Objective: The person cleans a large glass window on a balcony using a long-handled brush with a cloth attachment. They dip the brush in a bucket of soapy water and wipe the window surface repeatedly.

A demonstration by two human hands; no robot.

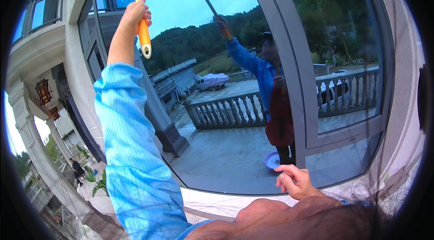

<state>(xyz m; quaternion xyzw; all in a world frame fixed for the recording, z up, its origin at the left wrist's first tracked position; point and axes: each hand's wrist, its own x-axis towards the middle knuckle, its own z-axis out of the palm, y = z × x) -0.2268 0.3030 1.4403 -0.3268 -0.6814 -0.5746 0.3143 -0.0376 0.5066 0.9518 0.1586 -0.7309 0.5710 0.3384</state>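
My left hand [137, 15] is raised at the upper left, closed around the orange handle [144, 36] of a long pole. The pole's far end lies beyond the top edge of the picture. My right hand [295, 181] is at the lower right, in front of the bottom of a large window, with bent fingers and nothing visible in it. The dark reflective window pane [217, 104] mirrors a person in a blue shirt and red apron with an arm up on the pole, and a purple basin by the feet.
A grey metal window frame [288, 53] divides the panes. Below runs a pale stone sill [203, 202]. At the left are carved pillars, hanging lanterns [44, 91], a leafy plant [98, 182] and a seated person [77, 171] in dark clothes farther off.
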